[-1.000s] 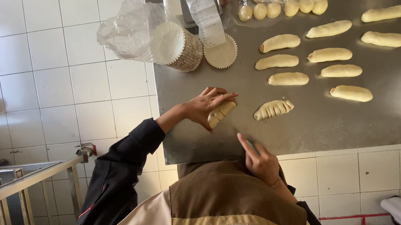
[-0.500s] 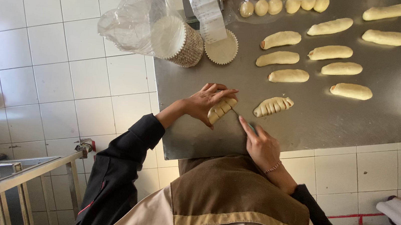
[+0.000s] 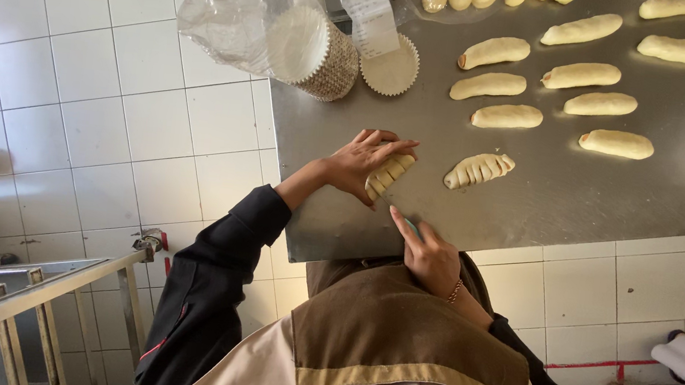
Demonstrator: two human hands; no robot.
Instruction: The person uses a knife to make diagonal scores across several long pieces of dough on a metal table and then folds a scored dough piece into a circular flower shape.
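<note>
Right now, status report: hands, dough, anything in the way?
Left hand steadying the dough roll on the steel table. Right hand cutting it with a small tool, mostly hidden. Slashed roll alongside, apart.

left hand (image 3: 363, 162) on dough roll (image 3: 388, 174) — steel table (image 3: 617, 198)

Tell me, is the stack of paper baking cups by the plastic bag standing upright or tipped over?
Tipped over. The stack of paper baking cups lies on its side on the steel table, partly inside the plastic bag.
</note>
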